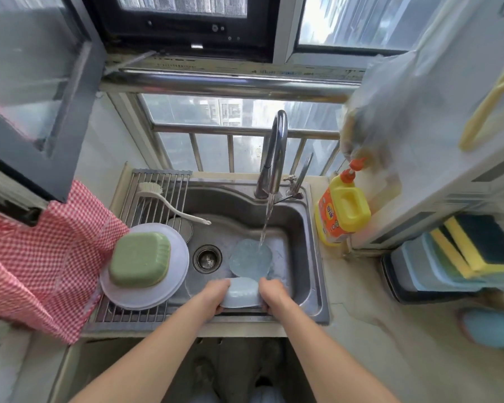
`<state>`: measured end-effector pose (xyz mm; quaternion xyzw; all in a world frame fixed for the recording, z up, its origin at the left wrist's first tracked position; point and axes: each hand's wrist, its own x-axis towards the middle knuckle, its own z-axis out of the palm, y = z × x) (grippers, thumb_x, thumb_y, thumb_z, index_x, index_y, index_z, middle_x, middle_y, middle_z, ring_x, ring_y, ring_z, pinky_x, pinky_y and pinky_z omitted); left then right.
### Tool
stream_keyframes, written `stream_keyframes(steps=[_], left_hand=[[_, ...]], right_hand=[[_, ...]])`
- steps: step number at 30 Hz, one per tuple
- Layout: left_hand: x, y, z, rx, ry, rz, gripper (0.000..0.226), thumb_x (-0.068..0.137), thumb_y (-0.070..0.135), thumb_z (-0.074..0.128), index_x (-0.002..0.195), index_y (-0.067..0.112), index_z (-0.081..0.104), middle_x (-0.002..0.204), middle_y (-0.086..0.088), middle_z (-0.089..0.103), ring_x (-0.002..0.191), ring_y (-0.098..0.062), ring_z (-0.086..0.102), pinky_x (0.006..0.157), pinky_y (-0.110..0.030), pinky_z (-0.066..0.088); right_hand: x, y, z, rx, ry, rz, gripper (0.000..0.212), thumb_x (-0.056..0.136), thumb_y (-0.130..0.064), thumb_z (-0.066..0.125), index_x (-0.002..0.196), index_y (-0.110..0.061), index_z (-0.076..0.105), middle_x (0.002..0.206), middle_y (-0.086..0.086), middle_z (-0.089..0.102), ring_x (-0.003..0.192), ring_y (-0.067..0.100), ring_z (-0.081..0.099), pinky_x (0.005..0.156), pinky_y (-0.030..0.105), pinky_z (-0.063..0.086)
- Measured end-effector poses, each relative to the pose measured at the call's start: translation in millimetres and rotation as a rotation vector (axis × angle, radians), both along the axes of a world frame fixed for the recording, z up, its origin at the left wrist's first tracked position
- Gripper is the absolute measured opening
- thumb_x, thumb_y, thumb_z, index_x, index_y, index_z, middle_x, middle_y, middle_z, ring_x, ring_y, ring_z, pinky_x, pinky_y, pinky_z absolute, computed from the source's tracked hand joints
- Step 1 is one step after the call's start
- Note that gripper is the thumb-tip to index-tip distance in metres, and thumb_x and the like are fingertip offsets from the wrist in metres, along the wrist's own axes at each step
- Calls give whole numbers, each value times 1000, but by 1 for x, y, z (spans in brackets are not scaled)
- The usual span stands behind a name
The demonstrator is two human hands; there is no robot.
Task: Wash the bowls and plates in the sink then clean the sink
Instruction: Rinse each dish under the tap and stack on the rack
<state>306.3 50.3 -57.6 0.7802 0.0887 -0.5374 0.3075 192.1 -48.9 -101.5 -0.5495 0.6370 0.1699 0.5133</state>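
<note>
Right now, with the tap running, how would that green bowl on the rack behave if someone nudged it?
The green bowl looks like light plastic, so it would probably slide easily. It sits upside down on smooth white plates, likely wet and slippery. Its wide, low shape seems unlikely to tip.

Inside the stainless steel sink, the bare floor around the round metal drain is open toward 9 and 12 o'clock, while a pale blue square bowl under the running water fills the 3 o'clock side. The curved chrome tap arches over the basin at 12 o'clock. At 9 o'clock the steel roll-up rack is crowded by white round plates, an upturned green square bowl and a white long-handled brush jutting over the basin; a yellow detergent bottle blocks the surface at 2 o'clock.
</note>
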Motion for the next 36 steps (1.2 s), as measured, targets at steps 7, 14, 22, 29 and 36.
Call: stream_keyframes(steps=[7, 14, 22, 29, 36], left_hand=[[19, 2, 14, 65, -412, -308, 62, 92, 38, 39, 139, -2, 42, 146, -25, 37, 134, -42, 38, 107, -39, 31], [81, 40, 54, -146, -978, -201, 51, 95, 22, 54, 140, 1, 43, 132, -28, 47, 119, -42, 44, 102, -48, 36], [167, 109, 21, -81, -984, -326, 85, 94, 39, 59, 159, 13, 10, 162, -19, 21, 149, -36, 22, 122, -48, 20], [166, 103, 14, 45, -884, -317, 84, 101, 32, 52, 159, 11, -5, 167, -13, -6, 154, -30, -3, 124, -44, 4], [126, 71, 19, 55, -1272, -452, 58, 84, -4, 61, 140, 5, 49, 150, -25, 38, 136, -44, 38, 108, -54, 38]], right_hand=[[23, 26, 47, -111, -67, -36, 46, 99, -36, 35, 104, -3, 66, 94, 17, 70, 69, 26, 63, 65, 29, 51], [94, 73, 84, -257, -463, 39, 36, 97, -47, 45, 115, -17, 54, 107, 8, 64, 90, 25, 66, 70, 43, 60], [164, 120, 87, -219, -412, 447, 62, 95, -44, 55, 144, -9, 40, 141, 14, 46, 127, 30, 51, 108, 37, 42], [162, 124, 70, -216, -406, 507, 72, 101, -35, 55, 161, -16, 20, 151, 11, 22, 140, 26, 37, 117, 29, 26], [139, 96, 57, -275, -442, 412, 44, 102, -27, 50, 144, -13, 51, 140, 10, 49, 127, 24, 50, 111, 32, 37]])
